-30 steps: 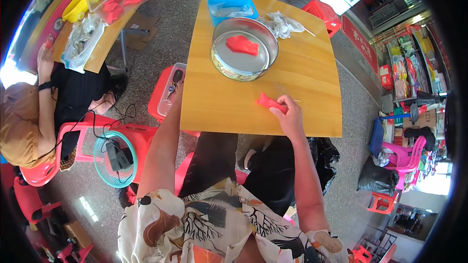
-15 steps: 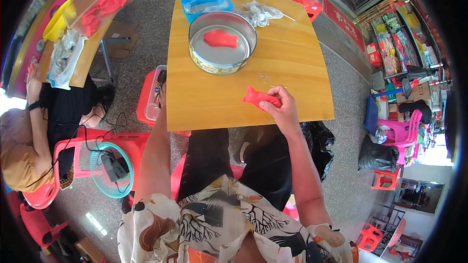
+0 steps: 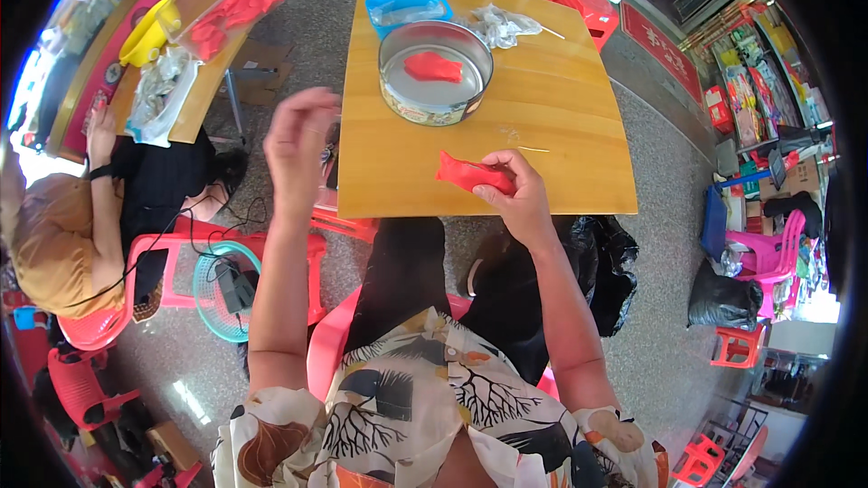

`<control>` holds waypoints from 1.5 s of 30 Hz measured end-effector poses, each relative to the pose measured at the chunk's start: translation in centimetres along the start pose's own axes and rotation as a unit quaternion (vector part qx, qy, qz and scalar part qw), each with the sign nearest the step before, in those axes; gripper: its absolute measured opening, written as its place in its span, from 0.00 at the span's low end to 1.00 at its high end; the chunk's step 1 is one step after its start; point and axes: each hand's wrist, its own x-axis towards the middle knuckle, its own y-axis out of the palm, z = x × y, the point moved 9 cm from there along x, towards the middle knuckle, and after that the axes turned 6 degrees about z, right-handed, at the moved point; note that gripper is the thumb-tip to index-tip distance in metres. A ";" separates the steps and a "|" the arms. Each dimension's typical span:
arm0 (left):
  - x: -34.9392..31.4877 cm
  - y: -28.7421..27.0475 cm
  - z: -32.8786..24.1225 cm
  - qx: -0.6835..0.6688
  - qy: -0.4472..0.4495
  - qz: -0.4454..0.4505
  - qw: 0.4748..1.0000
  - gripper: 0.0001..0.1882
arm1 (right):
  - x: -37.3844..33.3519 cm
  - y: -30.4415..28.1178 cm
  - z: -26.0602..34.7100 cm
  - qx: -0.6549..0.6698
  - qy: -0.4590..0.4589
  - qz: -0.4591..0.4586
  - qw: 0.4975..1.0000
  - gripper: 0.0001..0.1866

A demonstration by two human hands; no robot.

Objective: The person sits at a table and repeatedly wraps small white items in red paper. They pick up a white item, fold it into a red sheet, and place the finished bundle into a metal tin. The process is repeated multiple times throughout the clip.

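My right hand (image 3: 517,194) is closed on a soft red pouch-like piece (image 3: 463,173), held between thumb and fingers above the table's front part. Its pointed end sticks out to the left. My left hand (image 3: 297,140) is raised off the table's left edge. Its fingers are bent and blurred, and I cannot make out anything in them. Another red piece (image 3: 432,67) lies inside a round metal tin (image 3: 434,115) on the wooden table (image 3: 561,108). Beyond my right hand is a thin pale stick (image 3: 533,149) next to a few tiny scraps.
Behind the tin stand a blue basket (image 3: 409,11) and a crumpled plastic bag (image 3: 503,25). Under my left hand, a box with tools is partly hidden. At the far left, another person (image 3: 68,235) sits by a table with a clear tub (image 3: 231,4) of red pieces.
My left hand has come up from the tool box beside the table and is now raised. The right hand keeps the red piece, turned slightly. The whole view has shifted.
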 end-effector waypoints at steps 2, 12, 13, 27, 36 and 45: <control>-2.8 6.0 -2.7 0.041 -0.041 0.128 0.990 0.13 | -0.8 0.5 1.0 0.014 -0.008 -0.011 1.000 0.18; -7.6 11.5 -0.1 0.035 -0.104 0.232 0.966 0.12 | -3.6 0.5 3.4 -0.001 -0.066 0.026 0.997 0.15; -7.7 11.5 0.6 -0.008 -0.117 0.223 0.968 0.12 | -3.6 0.7 3.2 0.070 -0.046 0.031 0.996 0.14; -13.6 10.3 -2.6 0.064 -0.045 0.252 0.965 0.18 | -7.2 3.6 1.6 0.147 -0.006 0.093 0.985 0.09; -15.1 1.2 -3.3 0.121 -0.026 0.224 0.967 0.18 | -6.3 7.6 2.1 0.178 0.064 0.154 0.970 0.13; -28.6 -34.2 -7.2 0.285 -0.292 -0.139 0.902 0.17 | -6.7 6.8 -4.1 0.106 0.132 0.171 0.971 0.10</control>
